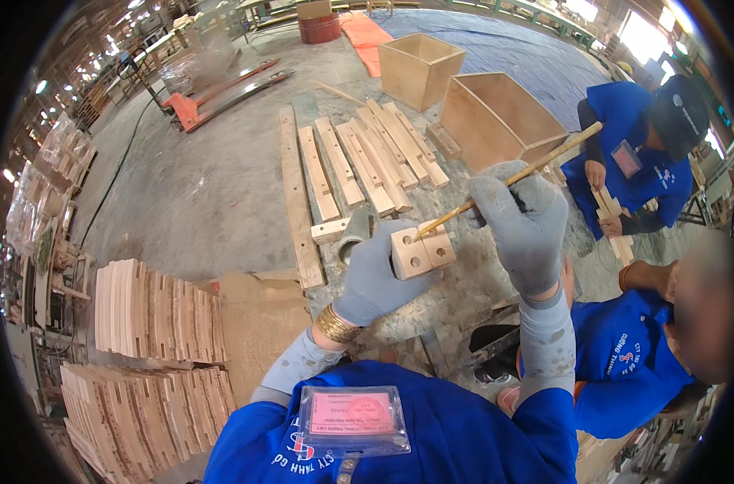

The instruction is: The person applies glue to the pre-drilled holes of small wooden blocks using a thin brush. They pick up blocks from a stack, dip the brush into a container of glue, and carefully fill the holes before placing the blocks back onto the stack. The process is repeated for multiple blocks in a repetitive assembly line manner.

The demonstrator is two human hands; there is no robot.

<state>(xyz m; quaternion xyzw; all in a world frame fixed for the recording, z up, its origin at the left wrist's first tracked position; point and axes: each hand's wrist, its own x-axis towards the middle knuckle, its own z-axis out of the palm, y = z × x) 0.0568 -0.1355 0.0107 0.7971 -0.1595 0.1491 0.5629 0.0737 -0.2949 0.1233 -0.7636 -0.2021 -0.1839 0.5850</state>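
My left hand [376, 276], in a grey glove, is closed around a pair of pale wooden blocks [413, 256] held side by side. Round holes show in their faces. A thin wooden stick [556, 153] is pinched in my gloved right hand [524, 230] and slants up to the right. Its lower tip meets the top of the blocks at or near a hole; how deep it goes I cannot tell. Just beyond my left hand is a grey metal tube [352, 240], partly hidden. Several wooden bars [352, 161] lie in a row ahead, beside a longer drilled bar [302, 222].
Stacked slotted wooden pieces [157, 310] stand at the left. Two open wooden boxes [496, 117] sit ahead to the right. One co-worker [637, 153] handles wood strips on the right; another person [625, 363] is close beside me. An orange pallet jack [188, 111] stands far left.
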